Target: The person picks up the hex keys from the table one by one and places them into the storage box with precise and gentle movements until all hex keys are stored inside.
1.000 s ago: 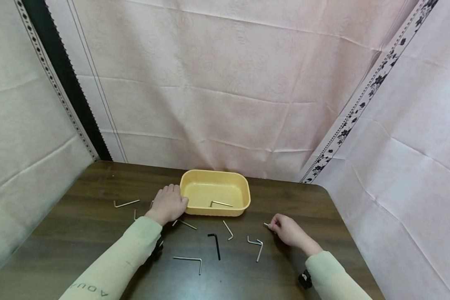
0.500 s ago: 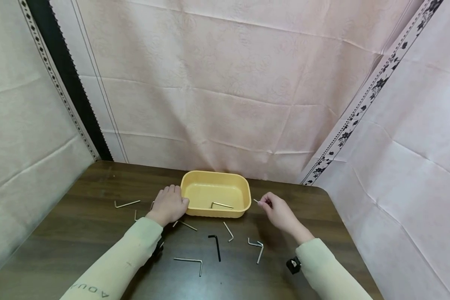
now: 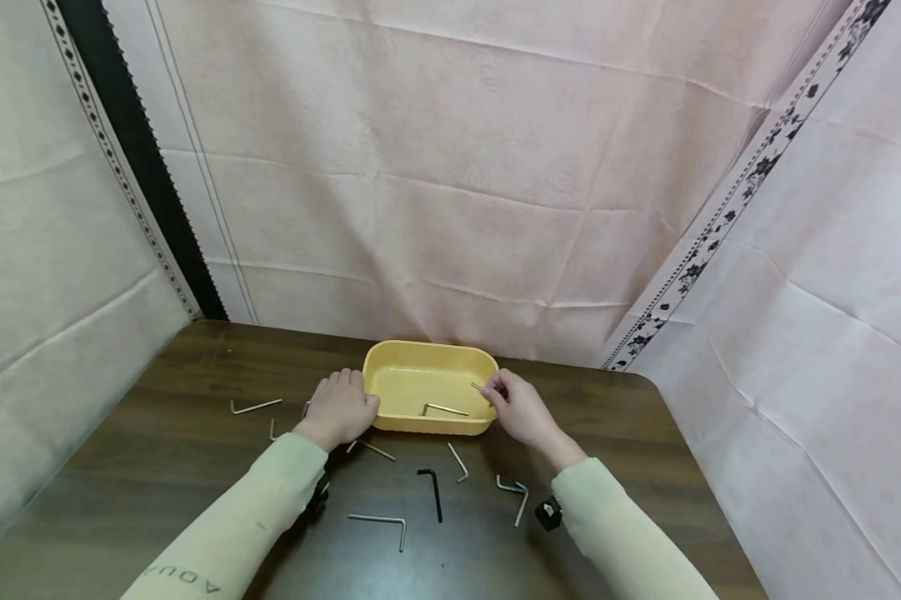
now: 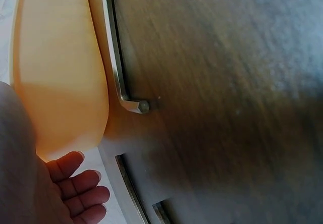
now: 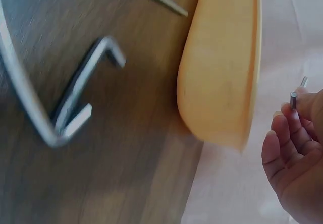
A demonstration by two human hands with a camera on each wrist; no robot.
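A yellow plastic tray [image 3: 431, 427] stands at the back of the table with one hex key [image 3: 446, 409] lying in it. My left hand [image 3: 339, 408] holds the tray's left end, the thumb over the rim; the left wrist view shows the fingers outside the end wall. My right hand [image 3: 523, 408] pinches a small silver hex key [image 5: 293, 101] between thumb and fingertips. It is at the tray's right rim, the key's end reaching over the inside. Most of that key is hidden by the fingers.
Several hex keys lie on the wooden table [image 3: 307, 558]: a black one [image 3: 435, 496], a silver one [image 3: 386, 523] in front, two close together [image 3: 518, 493] at right, others at left. Pale cloth [image 3: 450, 208] hangs behind and at both sides.
My right hand has carried the pinched hex key from the table at the right, up and leftward to the tray's right rim. The left hand has stayed on the tray.
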